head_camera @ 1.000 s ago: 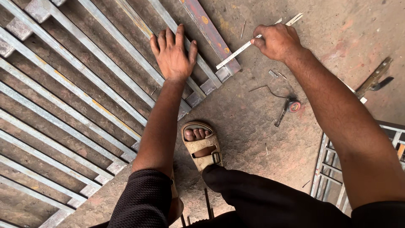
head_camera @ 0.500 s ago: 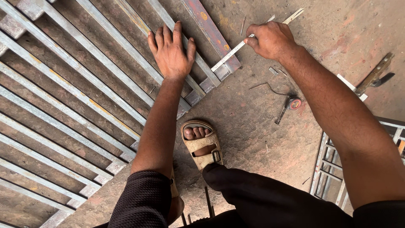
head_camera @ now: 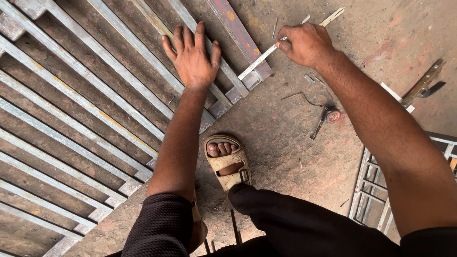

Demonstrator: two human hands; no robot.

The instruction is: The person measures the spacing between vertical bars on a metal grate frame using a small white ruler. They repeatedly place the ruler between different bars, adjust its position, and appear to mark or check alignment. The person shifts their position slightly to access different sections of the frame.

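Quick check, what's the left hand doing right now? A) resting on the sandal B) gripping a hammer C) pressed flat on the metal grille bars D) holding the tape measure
C: the left hand lies palm down, fingers spread, on the bars of the metal grille; the tape measure lies untouched on the floor.

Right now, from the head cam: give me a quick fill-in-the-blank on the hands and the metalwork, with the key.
1. The left hand lies flat, fingers spread, on the metal ____.
2. The right hand pinches a thin flat metal ____.
3. A small tape measure lies on the ____.
4. The foot between the arms wears a tan ____.

Missing words: grille; strip; floor; sandal
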